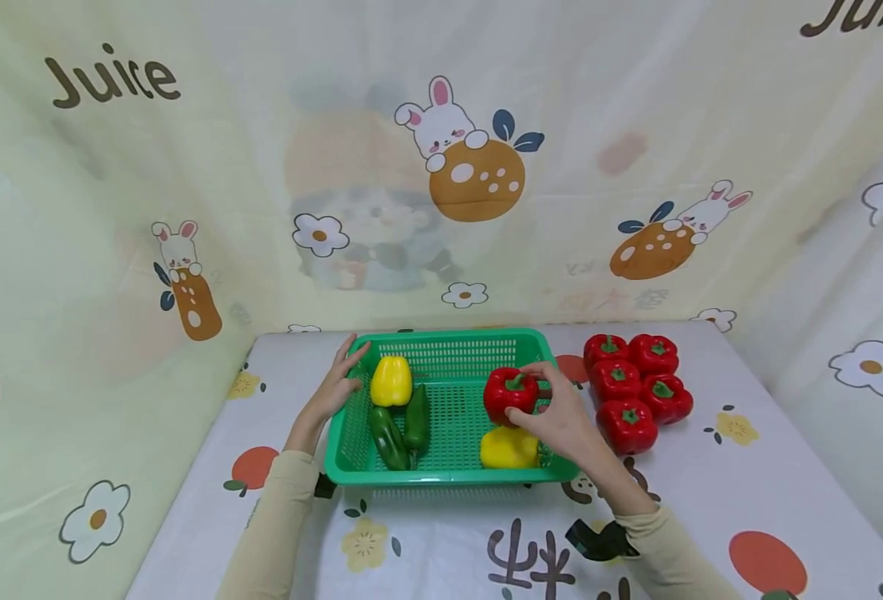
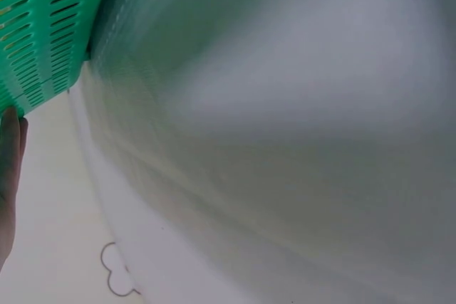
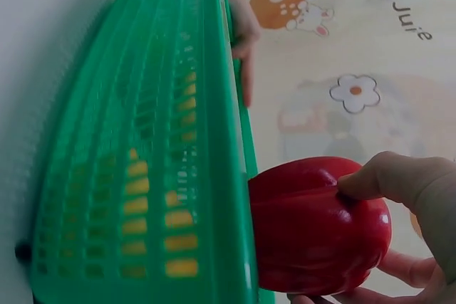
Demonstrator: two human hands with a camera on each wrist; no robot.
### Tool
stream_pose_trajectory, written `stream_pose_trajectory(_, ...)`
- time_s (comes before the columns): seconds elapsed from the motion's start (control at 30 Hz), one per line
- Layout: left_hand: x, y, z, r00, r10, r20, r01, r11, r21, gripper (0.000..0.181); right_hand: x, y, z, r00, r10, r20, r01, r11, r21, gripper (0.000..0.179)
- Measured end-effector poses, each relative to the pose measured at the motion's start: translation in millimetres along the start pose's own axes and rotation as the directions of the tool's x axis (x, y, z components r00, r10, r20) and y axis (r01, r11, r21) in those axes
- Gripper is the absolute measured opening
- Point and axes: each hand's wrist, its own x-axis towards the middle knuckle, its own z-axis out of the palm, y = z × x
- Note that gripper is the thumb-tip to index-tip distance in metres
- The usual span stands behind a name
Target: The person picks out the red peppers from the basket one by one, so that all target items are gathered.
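Note:
My right hand (image 1: 561, 414) grips a red bell pepper (image 1: 509, 395) between thumb and fingers, over the right part of a green plastic basket (image 1: 452, 477). In the right wrist view the red pepper (image 3: 313, 226) shows beside the basket's rim. At the basket's left rim, my left hand (image 1: 333, 385) rests with fingers stretched out. Inside the basket on the left lie a yellow bell pepper (image 1: 392, 382) and two long green peppers (image 1: 416, 419). A second yellow bell pepper (image 1: 510, 448) lies near the front right, just below the held one.
Several red bell peppers (image 1: 627, 427) stand grouped on the table to the right of the basket. A printed cloth (image 1: 366, 546) covers the table. Behind it hangs a patterned curtain (image 1: 381, 167) with rabbits and flowers.

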Motion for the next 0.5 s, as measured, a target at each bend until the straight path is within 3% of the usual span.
stream_pose_trajectory(0.27, -1.7, 0.2, 0.6, 1.0, 0.011, -0.01, -0.011, 1.0, 0.001, 0.08, -1.4, 15, -38, 0.999, -0.02, -0.045, 0.018, 0.998, -0.054, 0.066)
stream_pose_trajectory(0.5, -0.5, -1.8, 0.8, 1.0, 0.011, -0.006, -0.011, 1.0, 0.014, 0.08, -10.1, 29, -73, 0.991, -0.021, -0.131, 0.006, 0.993, -0.116, 0.067)
